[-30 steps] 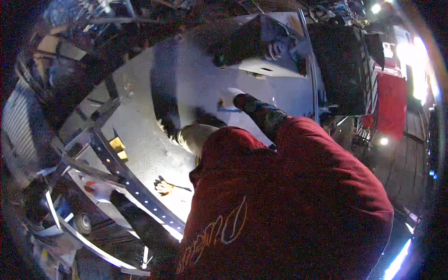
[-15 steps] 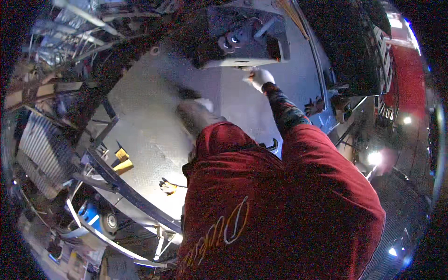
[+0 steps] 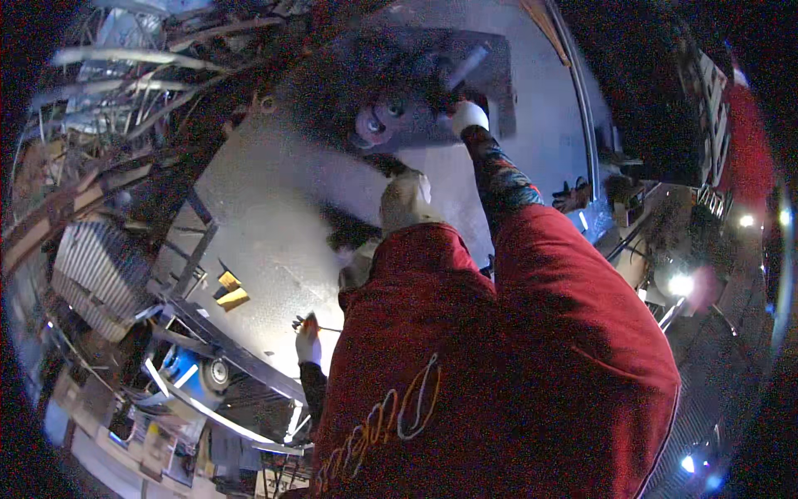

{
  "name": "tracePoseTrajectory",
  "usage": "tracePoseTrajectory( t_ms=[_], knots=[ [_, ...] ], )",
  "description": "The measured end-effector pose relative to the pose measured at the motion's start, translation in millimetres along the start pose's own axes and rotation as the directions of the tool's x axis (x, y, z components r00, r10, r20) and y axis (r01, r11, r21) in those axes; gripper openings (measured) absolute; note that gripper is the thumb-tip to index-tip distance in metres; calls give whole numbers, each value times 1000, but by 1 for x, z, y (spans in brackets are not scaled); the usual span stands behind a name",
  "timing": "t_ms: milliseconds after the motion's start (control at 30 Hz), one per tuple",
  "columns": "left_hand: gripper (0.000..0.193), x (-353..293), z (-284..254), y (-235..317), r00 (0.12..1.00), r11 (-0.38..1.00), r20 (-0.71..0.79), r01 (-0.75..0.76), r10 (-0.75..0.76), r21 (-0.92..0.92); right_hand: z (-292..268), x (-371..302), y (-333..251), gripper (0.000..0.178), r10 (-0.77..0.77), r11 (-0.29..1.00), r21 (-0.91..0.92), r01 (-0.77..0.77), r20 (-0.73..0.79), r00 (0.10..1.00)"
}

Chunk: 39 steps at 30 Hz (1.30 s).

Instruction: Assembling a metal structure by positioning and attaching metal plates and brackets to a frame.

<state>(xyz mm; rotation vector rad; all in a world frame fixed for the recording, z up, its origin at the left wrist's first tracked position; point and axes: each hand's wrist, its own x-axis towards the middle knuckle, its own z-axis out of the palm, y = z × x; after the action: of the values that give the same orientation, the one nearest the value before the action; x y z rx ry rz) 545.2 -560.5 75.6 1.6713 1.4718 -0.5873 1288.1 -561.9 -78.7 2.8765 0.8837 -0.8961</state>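
My right arm, in a dark patterned sleeve below the red garment, stretches forward. My right hand [image 3: 470, 118], in a glove with a white cuff, is at the near right part of a dark, box-like thing [image 3: 499, 50]. Its fingers are lost in the shadow there. Two round, pale parts, among them a ring-shaped one [image 3: 371, 123], show at the box's near left side. My left hand [image 3: 307, 337], also gloved with a white cuff, hangs low at my left side, overlapping a dark-fingered work glove [image 3: 298, 322] on the floor. Its fingers are blurred.
My shoe tip [image 3: 407, 193] and leg stand on the grey floor below the box. Yellow pieces [image 3: 232, 291] lie at the left by a curved dark metal rail [image 3: 241, 353]. Beyond it is a blue wheeled machine [image 3: 189, 372]. Tangled metal bars [image 3: 141, 83] fill the far left.
My right hand has gone from in front of the box to its near right part. The box's pale near side no longer shows. My left hand has come into view.
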Motion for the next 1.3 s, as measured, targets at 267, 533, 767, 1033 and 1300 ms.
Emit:
tracePoseTrajectory(
  t_ms=[267,533,767,1033,1300],
  knots=[
    [40,37,-105,247,994,795,-106,-76,15,-602,-32,-13,-18,39,-61,996,-73,60,-14,998],
    [41,42,-49,203,995,872,-68,37,-80,-487,-91,-38,-40,27,-379,915,100,392,-129,916],
    [46,49,-107,320,964,678,-254,-236,75,-696,-171,-73,-157,26,-746,496,667,556,-1,666],
    [38,19,-154,370,890,211,-396,-442,227,-872,-197,-205,-309,25,-927,295,763,576,374,-21],
    [39,-25,-103,237,747,-427,-578,-663,-329,-615,-121,-289,-371,25,-902,119,634,764,391,-184]
  ],
)
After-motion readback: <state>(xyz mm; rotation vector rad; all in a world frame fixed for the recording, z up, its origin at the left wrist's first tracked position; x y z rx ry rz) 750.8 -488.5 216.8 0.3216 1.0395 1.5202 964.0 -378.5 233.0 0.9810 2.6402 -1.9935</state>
